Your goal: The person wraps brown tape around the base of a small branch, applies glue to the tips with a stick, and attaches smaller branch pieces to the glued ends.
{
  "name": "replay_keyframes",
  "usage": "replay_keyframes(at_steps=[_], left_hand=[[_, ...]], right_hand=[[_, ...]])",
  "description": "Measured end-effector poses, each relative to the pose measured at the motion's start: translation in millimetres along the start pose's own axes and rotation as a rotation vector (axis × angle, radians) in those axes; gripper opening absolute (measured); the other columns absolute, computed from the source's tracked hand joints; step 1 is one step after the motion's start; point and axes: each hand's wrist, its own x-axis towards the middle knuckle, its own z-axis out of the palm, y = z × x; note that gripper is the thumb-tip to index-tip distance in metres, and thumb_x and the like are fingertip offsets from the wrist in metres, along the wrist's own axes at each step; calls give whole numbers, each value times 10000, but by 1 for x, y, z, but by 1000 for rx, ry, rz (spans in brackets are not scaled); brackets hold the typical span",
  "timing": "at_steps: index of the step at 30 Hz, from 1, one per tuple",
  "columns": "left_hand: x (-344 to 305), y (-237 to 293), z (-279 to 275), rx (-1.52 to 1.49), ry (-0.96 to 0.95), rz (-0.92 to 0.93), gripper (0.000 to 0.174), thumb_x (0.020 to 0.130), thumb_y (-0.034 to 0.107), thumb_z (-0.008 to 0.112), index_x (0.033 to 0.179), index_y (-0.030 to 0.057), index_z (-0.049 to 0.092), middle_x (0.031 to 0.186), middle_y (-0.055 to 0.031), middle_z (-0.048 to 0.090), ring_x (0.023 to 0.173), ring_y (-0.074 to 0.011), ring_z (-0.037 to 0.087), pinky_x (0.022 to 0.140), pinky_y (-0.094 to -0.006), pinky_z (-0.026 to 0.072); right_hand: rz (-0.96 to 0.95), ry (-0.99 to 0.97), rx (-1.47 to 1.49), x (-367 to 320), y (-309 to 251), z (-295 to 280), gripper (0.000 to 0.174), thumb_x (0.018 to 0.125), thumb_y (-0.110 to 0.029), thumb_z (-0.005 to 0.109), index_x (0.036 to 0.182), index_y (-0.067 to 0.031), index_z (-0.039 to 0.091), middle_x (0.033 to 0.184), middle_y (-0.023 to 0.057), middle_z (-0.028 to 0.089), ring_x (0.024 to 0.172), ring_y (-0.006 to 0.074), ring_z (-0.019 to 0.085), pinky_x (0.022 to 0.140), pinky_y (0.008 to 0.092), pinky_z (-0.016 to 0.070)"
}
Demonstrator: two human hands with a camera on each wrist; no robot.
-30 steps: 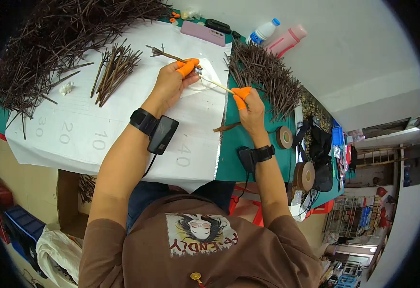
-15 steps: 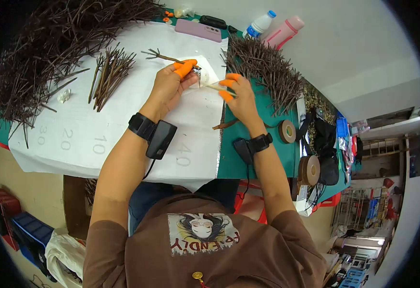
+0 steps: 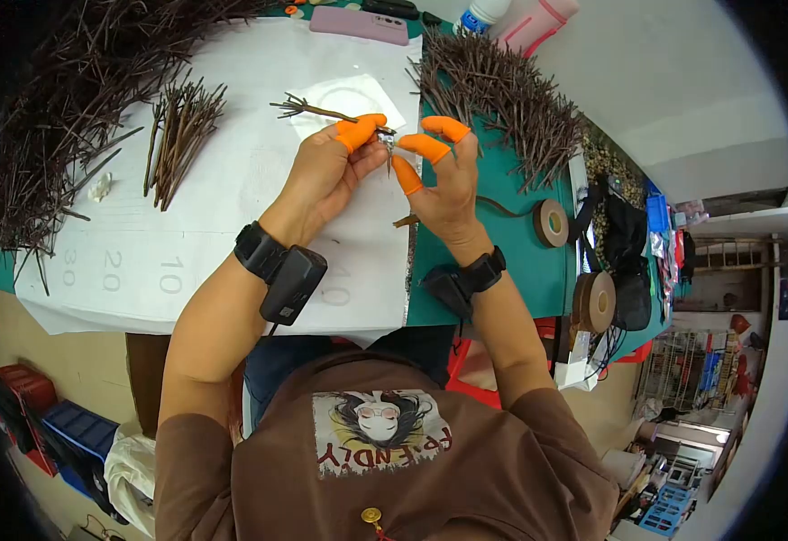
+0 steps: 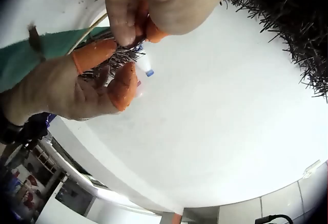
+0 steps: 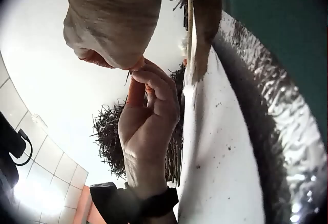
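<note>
In the head view my left hand (image 3: 326, 171), with orange finger covers, pinches a dark forked twig (image 3: 317, 110) that points left. A small silvery piece (image 3: 387, 140) shows at its fingertips. Close on the right is my right hand (image 3: 448, 185), its orange-covered fingers bent and spread apart, nothing plainly held. The left wrist view shows a gap between the right fingers, with a thin pale strand (image 4: 88, 33) beside the hands. Both hands meet closely in the right wrist view, where the right hand (image 5: 115, 22) hides part of the contact.
A small twig bundle (image 3: 182, 135) lies on the white sheet (image 3: 259, 180), beside a large twig pile (image 3: 60, 99). More twigs (image 3: 502, 99) lie at the back right. Tape rolls (image 3: 550, 223) stand on the green surface at the right. A purple phone (image 3: 358, 24) lies at the back.
My right hand has moved up and closer to my left; its fingers have spread, and the pale stick between them no longer shows in the head view. My left hand still pinches the twig. The head view has shifted.
</note>
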Motion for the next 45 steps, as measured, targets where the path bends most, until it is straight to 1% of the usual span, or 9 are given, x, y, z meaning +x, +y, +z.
replay_keyframes(at_steps=[9,15,18,21,24,36,39,42,45], left_hand=[[-1,-4,2,15,12,-40,216,890,133,467,1008,-26,554,791,-42,543,717,-106,554,660,-192,513],[1,-4,-1,-121,15,-59,212,893,120,460,1011,-36,542,784,-52,541,705,-106,553,659,-197,520],[-1,1,2,-227,23,-162,211,894,116,460,1009,-42,538,777,-51,531,674,-89,534,595,-175,497],[2,-1,-5,-173,-117,-180,207,889,112,469,1011,-41,539,768,-42,519,624,-64,494,493,-149,418],[-3,-3,4,-11,-51,-67,207,882,105,479,1011,-42,547,762,-34,511,595,-47,455,449,-148,332],[-8,-9,14,278,25,59,184,868,92,501,994,-12,586,769,-11,552,607,-46,472,499,-145,368],[-6,-12,10,285,-10,14,180,871,88,494,991,-6,589,758,-9,557,598,-50,475,516,-149,388],[-3,-15,7,354,-4,6,184,872,86,489,999,-6,585,752,-14,557,600,-50,475,517,-158,391],[-1,-16,4,387,-26,12,183,871,87,489,1002,-4,581,747,-13,558,596,-51,477,520,-158,393]], right_hand=[[-6,-5,6,-4,2,2,312,647,-67,683,940,-109,585,1013,90,506,865,257,479,720,332,402],[53,44,137,-5,4,3,324,663,-52,671,975,-87,589,998,103,511,871,265,484,740,339,413],[65,24,139,-3,-1,1,330,652,-46,678,969,-82,590,997,104,514,869,266,489,741,344,420],[58,30,84,-5,0,3,348,634,-36,687,965,-84,592,991,103,516,865,266,492,738,339,424],[55,56,57,-6,1,3,335,621,-34,696,938,-88,599,983,97,520,853,267,493,717,335,426],[75,44,37,-8,-1,2,230,635,-8,674,838,-89,602,964,82,533,846,256,485,735,351,398],[200,39,196,-8,-1,4,178,670,-6,649,821,-71,582,964,102,533,874,260,489,743,339,404],[406,21,372,-13,1,9,127,740,-16,614,847,-47,553,910,95,563,816,191,529,705,283,424],[926,-91,716,-11,-9,5,109,791,-31,584,883,-24,528,838,64,590,719,104,538,650,218,429]])
